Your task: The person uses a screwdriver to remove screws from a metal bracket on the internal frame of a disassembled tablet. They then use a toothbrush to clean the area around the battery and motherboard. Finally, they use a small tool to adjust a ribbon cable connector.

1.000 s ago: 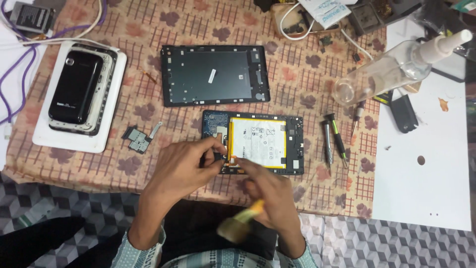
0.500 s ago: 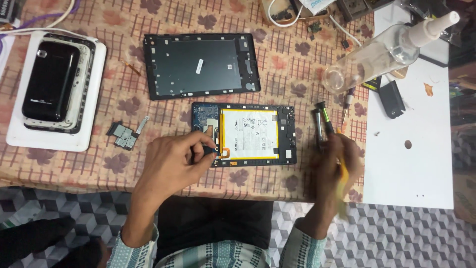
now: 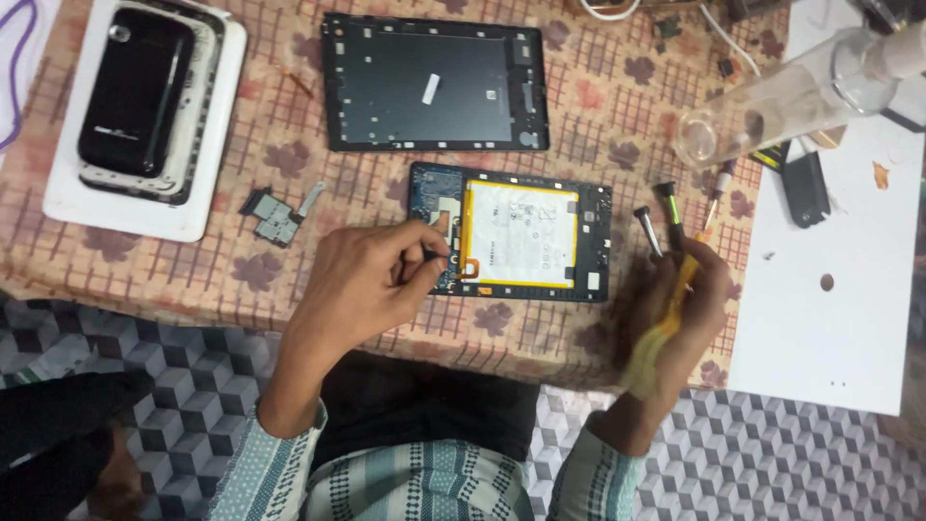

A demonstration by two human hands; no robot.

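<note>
Lying lengthwise left to right at frame centre, the opened black tablet with its white, yellow-edged battery (image 3: 511, 232) is pinched at its left end by the curled left hand (image 3: 371, 280), while the right hand (image 3: 675, 309) grips what seems a yellow-handled tool (image 3: 666, 323), blurred.

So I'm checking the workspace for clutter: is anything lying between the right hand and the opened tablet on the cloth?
Yes. Two dark screwdrivers lie on the patterned cloth between the right hand, which holds a yellow brush, and the opened tablet. The left hand rests directly on the tablet's left edge, unobstructed.

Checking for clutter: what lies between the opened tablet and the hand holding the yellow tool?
In the head view, two dark screwdrivers lie on the cloth between the opened tablet and the right hand holding the yellow tool.
</note>
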